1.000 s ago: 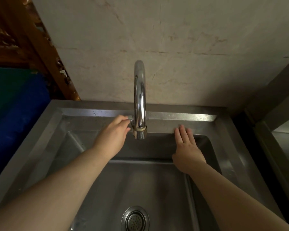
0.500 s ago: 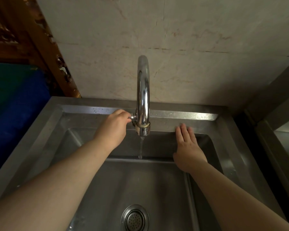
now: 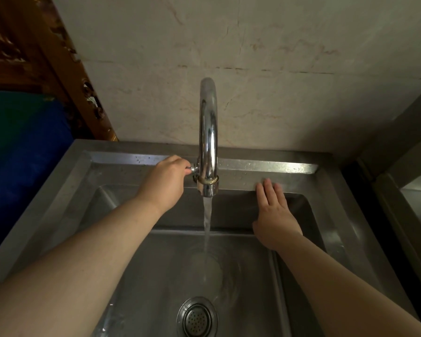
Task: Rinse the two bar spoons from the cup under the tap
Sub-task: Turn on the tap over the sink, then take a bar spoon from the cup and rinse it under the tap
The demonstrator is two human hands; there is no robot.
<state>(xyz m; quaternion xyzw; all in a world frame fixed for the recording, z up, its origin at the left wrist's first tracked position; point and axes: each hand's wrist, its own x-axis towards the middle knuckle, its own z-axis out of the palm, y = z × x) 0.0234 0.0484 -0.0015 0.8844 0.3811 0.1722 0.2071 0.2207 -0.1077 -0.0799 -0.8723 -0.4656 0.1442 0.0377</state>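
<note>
A chrome gooseneck tap (image 3: 207, 132) rises from the back ledge of a steel sink (image 3: 265, 166). A full stream of water (image 3: 206, 229) falls from its spout onto the basin floor. My left hand (image 3: 167, 182) is closed around the small tap handle (image 3: 192, 169) on the tap's left side. My right hand (image 3: 274, 215) lies flat with its fingers resting on the back ledge, right of the spout, holding nothing. No cup and no bar spoons are in view.
A round strainer drain (image 3: 197, 317) sits at the front of the basin. A pale stone wall (image 3: 253, 69) stands behind the sink. Carved dark wood (image 3: 46, 57) and a blue surface (image 3: 22, 154) are at the left, a steel counter (image 3: 418, 203) at the right.
Water has started: none a second ago, a thin trickle half a second ago, a full stream now. My left hand has turned on the tap handle. The right hand has stayed put.
</note>
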